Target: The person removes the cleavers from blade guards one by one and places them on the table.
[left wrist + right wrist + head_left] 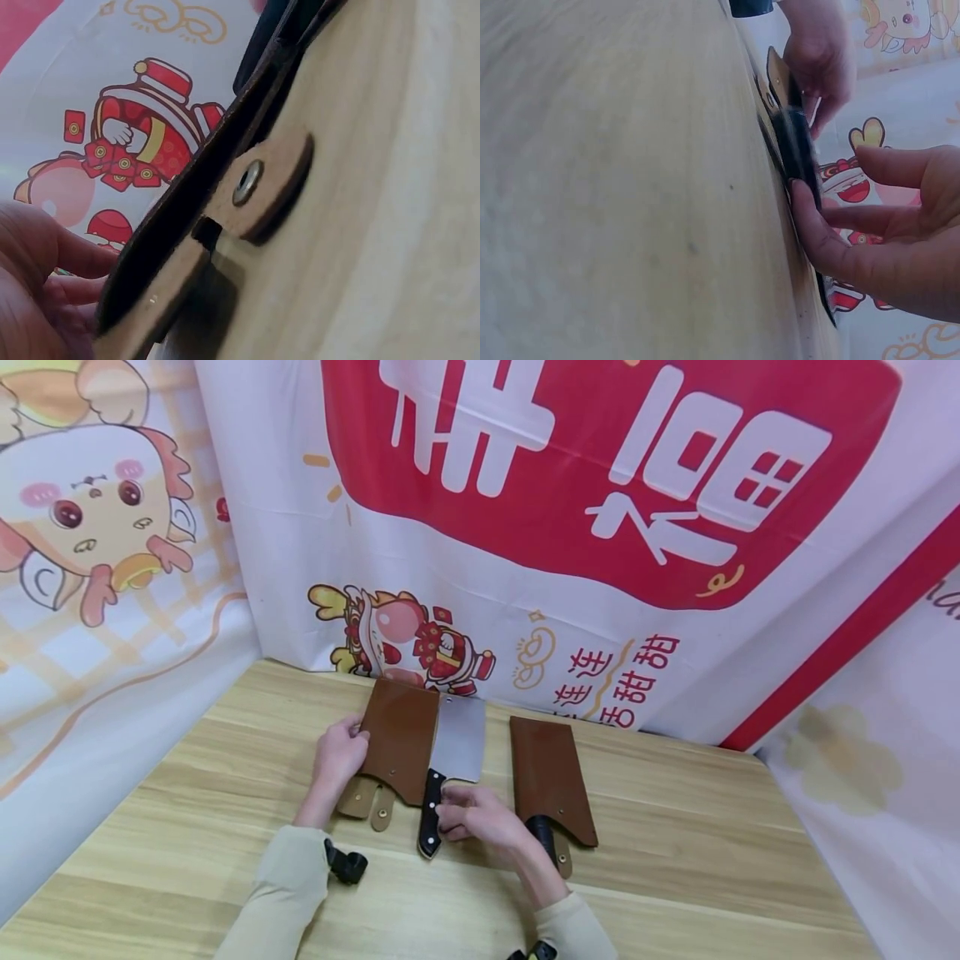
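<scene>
Cleaver (459,739) outside left brown sheath (401,731)

Head view: worn above the surface (675,852), the camera faced forward and down from the greatest distance, the printed cloth (285,527) towards 12 o'clock. Left wrist: close and steeply rolled, surface towards 3 o'clock, left hand (41,277) at 8. Right wrist: also close and rolled, surface towards 9 o'clock, right hand (922,232) towards 4. Head and right-wrist views shared both hands; head and left-wrist, the red figure (450,664).
</scene>
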Tool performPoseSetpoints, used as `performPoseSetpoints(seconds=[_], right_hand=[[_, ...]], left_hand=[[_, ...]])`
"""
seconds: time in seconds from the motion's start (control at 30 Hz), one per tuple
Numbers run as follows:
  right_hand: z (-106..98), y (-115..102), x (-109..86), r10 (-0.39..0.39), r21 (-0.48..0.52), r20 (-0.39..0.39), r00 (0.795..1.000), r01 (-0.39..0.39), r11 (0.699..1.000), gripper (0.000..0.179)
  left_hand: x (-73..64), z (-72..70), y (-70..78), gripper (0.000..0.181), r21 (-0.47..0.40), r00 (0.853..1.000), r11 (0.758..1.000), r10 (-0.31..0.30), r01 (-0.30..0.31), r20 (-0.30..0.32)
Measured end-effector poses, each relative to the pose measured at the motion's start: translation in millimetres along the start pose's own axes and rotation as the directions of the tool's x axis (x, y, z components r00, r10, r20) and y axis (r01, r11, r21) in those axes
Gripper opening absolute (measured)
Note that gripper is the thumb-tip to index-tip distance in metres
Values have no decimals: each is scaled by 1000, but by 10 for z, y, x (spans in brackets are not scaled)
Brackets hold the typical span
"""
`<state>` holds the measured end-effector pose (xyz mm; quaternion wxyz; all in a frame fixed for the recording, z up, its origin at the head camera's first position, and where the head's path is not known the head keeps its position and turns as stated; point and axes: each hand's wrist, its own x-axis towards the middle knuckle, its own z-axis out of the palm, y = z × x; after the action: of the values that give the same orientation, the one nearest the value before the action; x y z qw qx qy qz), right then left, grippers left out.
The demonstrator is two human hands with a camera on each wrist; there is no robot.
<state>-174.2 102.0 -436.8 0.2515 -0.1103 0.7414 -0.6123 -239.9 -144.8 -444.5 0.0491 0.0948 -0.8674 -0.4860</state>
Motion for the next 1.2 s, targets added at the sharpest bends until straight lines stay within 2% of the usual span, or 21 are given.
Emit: performPoseSetpoints(seconds=[0.2, 0.33, 0.67, 0.93, 1.2], right_hand=[[-50, -63, -59, 41, -14, -52, 998, -41, 999, 54], [-163, -115, -81, 16, -33, -100, 995, -19, 999, 49], [-567, -232, -212, -41, -18, -213, 976, 38, 999, 44], [-784, -305, -324, -31, 49, -318, 947, 49, 998, 39], [-901, -335, -397, -23, 70, -333, 943, 49, 996, 39]], left_hand=[[-10, -1, 18, 47, 82, 1000, 996, 21, -20, -13], [-18, -1, 59, 46, 99, 999, 994, 41, -39, -19], [-76, 47, 243, 41, 27, 994, 994, 110, -110, 2], [-193, 182, 434, 40, -22, 985, 986, 165, -164, 47], [-329, 431, 596, 41, -57, 972, 975, 217, -213, 85]])
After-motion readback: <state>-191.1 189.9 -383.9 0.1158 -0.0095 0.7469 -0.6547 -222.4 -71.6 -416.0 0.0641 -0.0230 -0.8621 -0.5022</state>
